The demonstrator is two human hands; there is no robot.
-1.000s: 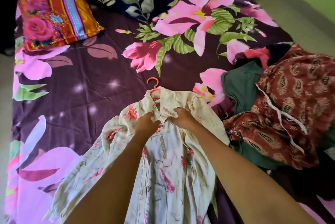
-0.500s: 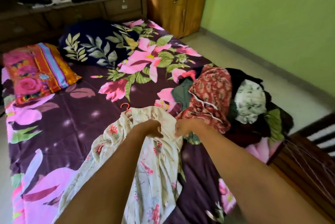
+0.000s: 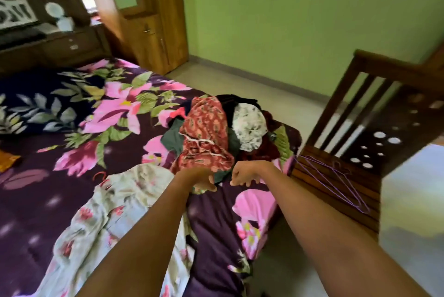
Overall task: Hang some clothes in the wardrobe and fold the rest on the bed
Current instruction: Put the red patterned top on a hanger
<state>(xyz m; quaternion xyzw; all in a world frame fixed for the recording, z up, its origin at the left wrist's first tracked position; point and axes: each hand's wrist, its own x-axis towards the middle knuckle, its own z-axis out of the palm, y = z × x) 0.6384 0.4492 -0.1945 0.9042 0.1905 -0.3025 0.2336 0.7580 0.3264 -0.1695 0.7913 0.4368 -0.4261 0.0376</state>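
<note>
A cream floral shirt (image 3: 120, 203) lies spread on the purple flowered bed (image 3: 36, 200), with the orange hook of its hanger (image 3: 101, 175) sticking out at the collar. To its right sits a heap of clothes: a red paisley garment (image 3: 206, 138) on top, a white flowered one (image 3: 248, 126) and a green one (image 3: 173, 139). My left hand (image 3: 204, 180) hovers at the heap's near edge with relaxed fingers and holds nothing. My right hand (image 3: 242, 175) is just beside it, loosely curled and empty. A wooden wardrobe door (image 3: 153, 20) stands at the back.
Thin purple hangers (image 3: 336, 176) lie on a wooden slatted seat (image 3: 324, 191) right of the bed. A dark leaf-print pillow (image 3: 40, 104) lies at the bed's head, below a headboard unit with drawers (image 3: 72, 44). Bare floor runs along the green wall.
Both hands let go of the cream shirt's collar and moved right to the edge of the clothes heap. The view swung up and to the right.
</note>
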